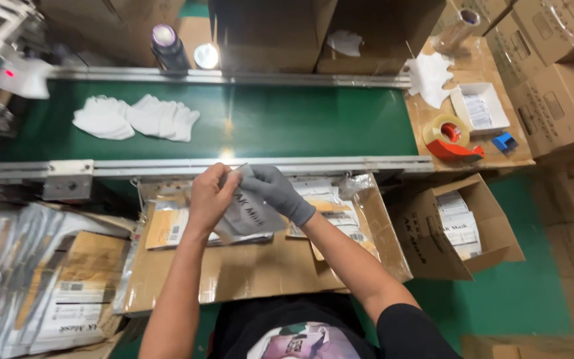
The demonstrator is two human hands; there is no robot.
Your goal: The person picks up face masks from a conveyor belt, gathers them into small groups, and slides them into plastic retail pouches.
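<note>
A flat silver-grey pouch [247, 216] is held between both hands just in front of the conveyor's near rail. My left hand [208, 195], bare, grips its left side and top edge. My right hand [276, 191], in a grey glove, pinches the pouch's top right corner. Beneath the hands, more flat printed pouches [327, 206] lie on a cardboard sheet [247, 272]. Two piles of white folded masks [134, 118] rest on the green conveyor belt [300, 119], up and to the left of my hands.
An open carton [426, 246] with packets stands at the right. Further right are a tape dispenser [450, 136], a small white tray [479, 106] and stacked cartons [559, 100]. Silver pouches [8, 266] pile at the left. Boxes and two bottles [167, 46] stand behind the belt.
</note>
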